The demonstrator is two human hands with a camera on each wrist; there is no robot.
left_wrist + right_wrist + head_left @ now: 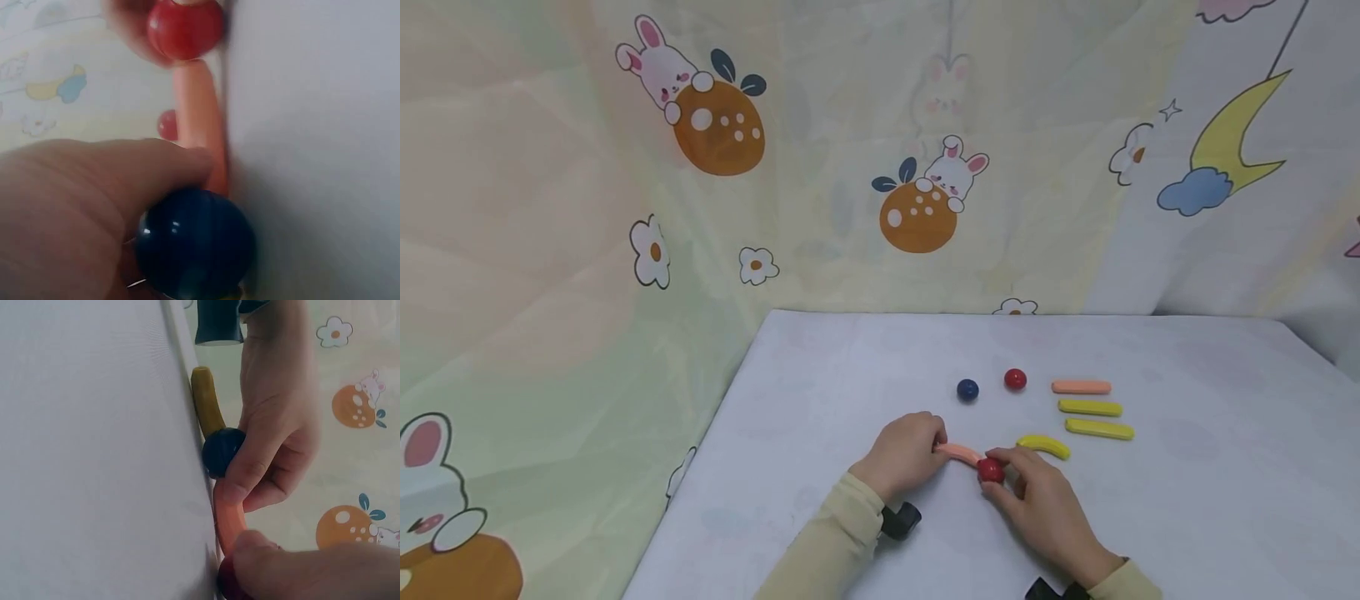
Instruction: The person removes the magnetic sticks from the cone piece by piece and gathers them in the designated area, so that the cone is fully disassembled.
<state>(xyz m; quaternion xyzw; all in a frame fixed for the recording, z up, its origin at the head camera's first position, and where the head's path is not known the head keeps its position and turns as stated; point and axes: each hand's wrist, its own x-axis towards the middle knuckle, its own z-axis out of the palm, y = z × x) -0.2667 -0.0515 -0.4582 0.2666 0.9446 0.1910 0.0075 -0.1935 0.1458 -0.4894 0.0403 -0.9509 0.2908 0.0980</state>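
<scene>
A curved salmon-pink toy stick [961, 453] lies low over the table, with a glossy red ball [991, 471] at its right end. My left hand [901, 454] pinches the stick near its left end, beside a dark blue ball [197, 244] that is hidden in the head view. From that blue ball a yellow stick [207, 400] runs on toward the left wrist, as the right wrist view shows. My right hand [1048, 504] grips the red ball between thumb and fingers. Just beyond the right fingers lies a curved yellow stick [1045, 446].
Behind the hands sit a loose blue ball [967, 390] and a loose red ball [1015, 379]. At the right, a straight pink stick [1081, 387] lies above two straight yellow sticks [1090, 408]. The white table [1225, 467] meets a printed cloth backdrop [820, 100].
</scene>
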